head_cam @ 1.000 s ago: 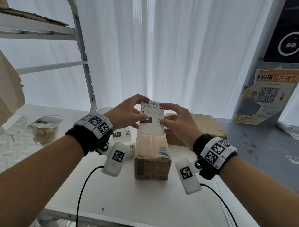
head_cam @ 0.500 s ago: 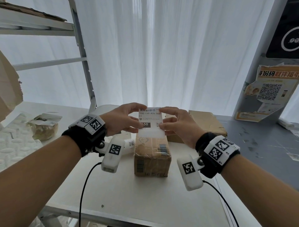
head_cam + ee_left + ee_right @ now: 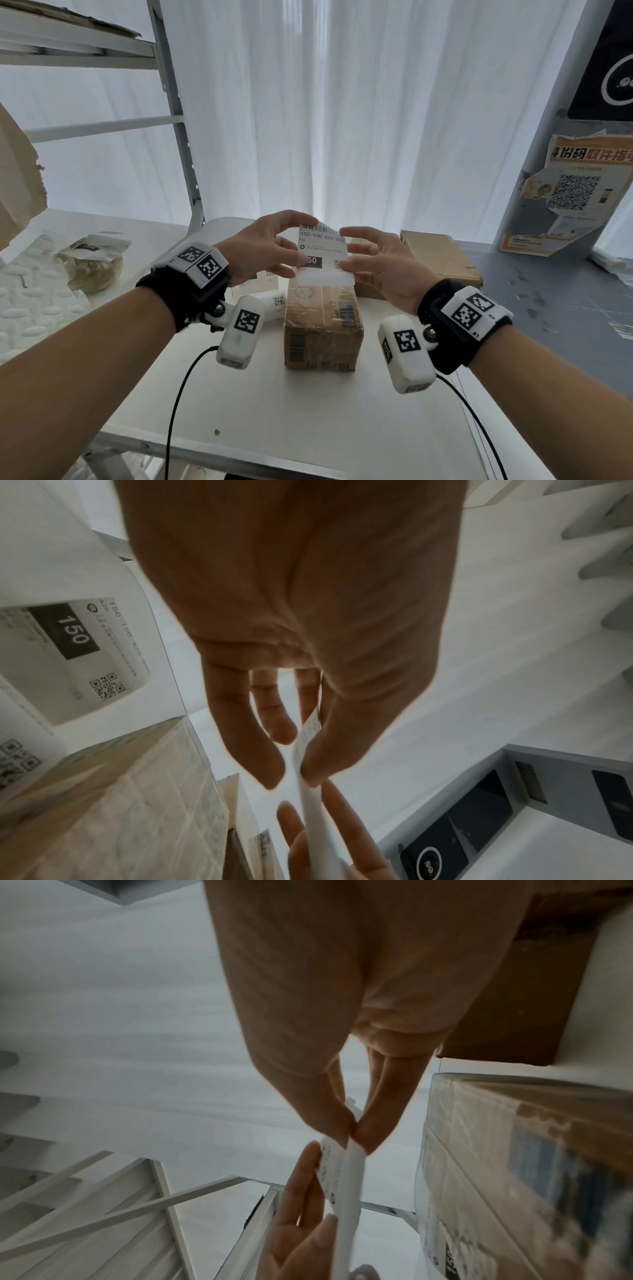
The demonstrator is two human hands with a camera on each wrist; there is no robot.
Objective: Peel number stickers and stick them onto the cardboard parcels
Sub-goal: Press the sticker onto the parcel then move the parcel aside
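Both hands, left hand (image 3: 263, 250) and right hand (image 3: 380, 263), pinch the number sticker (image 3: 322, 250) above the near parcel (image 3: 322, 329), mid-peel; next, probably freeing its backing.

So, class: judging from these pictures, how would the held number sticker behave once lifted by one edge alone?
Probably floppy: the number sticker looks paper-thin edge-on in the wrist views. Likely very light: the left hand and right hand only pinch it. Its peeled lower edge curls, so it may cling.
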